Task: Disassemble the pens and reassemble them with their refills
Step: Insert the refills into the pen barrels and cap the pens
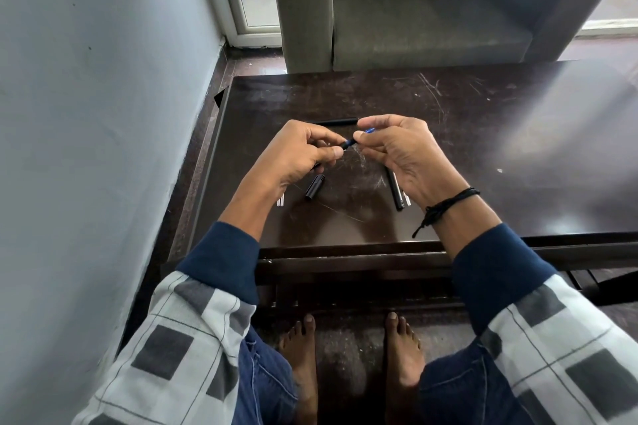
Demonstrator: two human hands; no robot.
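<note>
Bare feet [352,355] are seen on the floor under the near edge of the dark table [483,148]. Above its middle, a small black-and-blue pen part [355,138] is pinched at one end by the left hand [303,155] and at the other by the right hand [407,155], fingertips closed on it. A black barrel [336,122] is laid toward the far edge, a short black piece [315,187] and another barrel [396,191] nearer.

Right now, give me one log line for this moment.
left hand: grips pen | right hand: pinches blue tip | table: barrel, cap
</note>
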